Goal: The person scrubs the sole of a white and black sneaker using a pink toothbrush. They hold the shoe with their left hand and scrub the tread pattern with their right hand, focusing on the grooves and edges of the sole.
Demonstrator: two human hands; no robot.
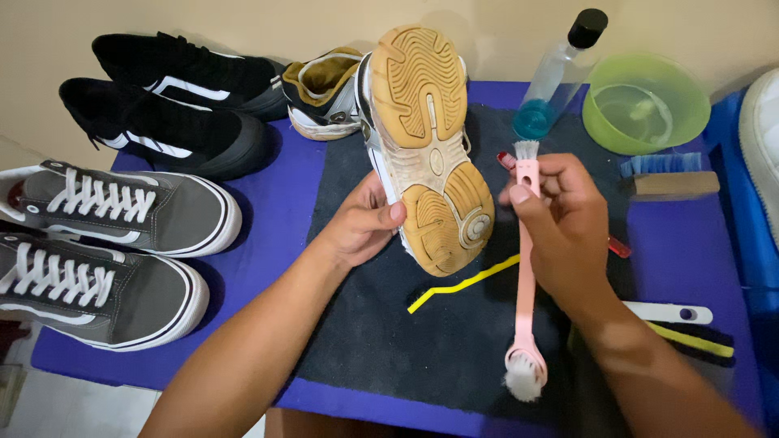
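Note:
My left hand grips a white sneaker by its side, holding it on edge so the tan rubber sole faces me. To the right of the sole, my right hand is closed around a pink double-ended brush. The brush has a small bristle head at the top, close to the shoe, and a larger white bristle head at the bottom. Both hands are over a dark mat.
A matching sneaker, two black shoes and two grey shoes sit at left on the blue table. A clear bottle, green bowl, wooden brush, and yellow and white tools lie at right.

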